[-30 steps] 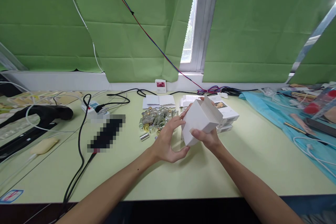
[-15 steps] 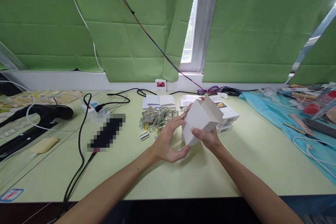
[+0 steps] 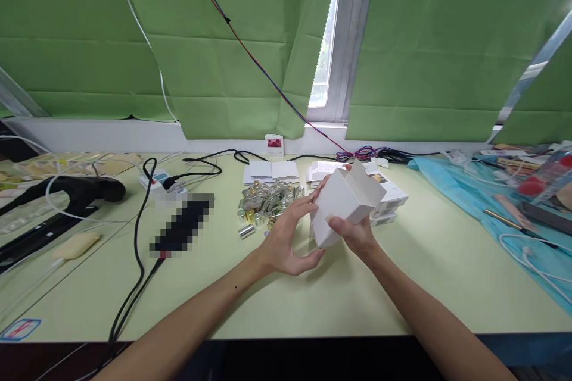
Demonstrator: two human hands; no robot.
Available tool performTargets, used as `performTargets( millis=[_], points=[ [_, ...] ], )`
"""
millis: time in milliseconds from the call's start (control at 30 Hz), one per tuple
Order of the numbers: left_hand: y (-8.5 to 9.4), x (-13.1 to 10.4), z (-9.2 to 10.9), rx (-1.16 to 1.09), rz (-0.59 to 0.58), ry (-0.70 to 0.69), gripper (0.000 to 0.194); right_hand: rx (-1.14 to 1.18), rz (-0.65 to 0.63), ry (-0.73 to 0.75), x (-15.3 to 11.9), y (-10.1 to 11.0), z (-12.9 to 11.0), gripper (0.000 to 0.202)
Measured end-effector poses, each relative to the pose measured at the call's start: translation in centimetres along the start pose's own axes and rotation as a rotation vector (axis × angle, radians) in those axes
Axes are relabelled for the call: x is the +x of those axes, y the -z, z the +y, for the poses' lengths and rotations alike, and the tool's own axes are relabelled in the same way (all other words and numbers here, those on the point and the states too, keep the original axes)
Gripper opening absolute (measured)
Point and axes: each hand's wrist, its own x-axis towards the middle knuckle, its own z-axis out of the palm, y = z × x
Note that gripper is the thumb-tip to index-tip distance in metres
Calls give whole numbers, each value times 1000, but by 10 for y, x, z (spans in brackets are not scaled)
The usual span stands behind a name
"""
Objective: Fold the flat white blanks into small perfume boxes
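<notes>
A white cardboard box (image 3: pixel 336 207) is held tilted above the table, with a flap (image 3: pixel 367 186) standing out on its right side. My right hand (image 3: pixel 355 232) grips it from the right, thumb pressed on the near face, the other fingers mostly hidden behind. Around the box's left side curves my left hand (image 3: pixel 290 241); its fingers lie along the upper left edge and the thumb is at the lower corner. Behind my left hand lies a pile of small glass and metallic-looking pieces (image 3: pixel 270 197). A silver cylinder (image 3: pixel 246 231) lies in front of that pile.
Printed white boxes (image 3: pixel 391 193) are stacked behind my right hand. Folded white papers (image 3: pixel 271 171) lie behind the pile. Black cables (image 3: pixel 136 250) and a pixelated dark object (image 3: pixel 185 223) are at left. A blue plastic sheet (image 3: pixel 469 205) with clutter covers the right side.
The box's flap has swung slightly outward to the right. Both hands keep nearly the same place on the box.
</notes>
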Motion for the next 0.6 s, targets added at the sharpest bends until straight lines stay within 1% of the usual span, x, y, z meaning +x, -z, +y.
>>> performTargets(
  millis=[133, 333, 600],
  points=[
    [0, 1, 0, 0, 6, -8, 84, 36, -22, 15, 1, 1, 0, 85],
    [1, 2, 2, 8, -3, 12, 84, -47, -27, -50, 1, 1, -3, 78],
    [-2, 1, 1, 51, -1, 15, 82, -28, 9, -57, 3, 3, 0, 82]
  ],
)
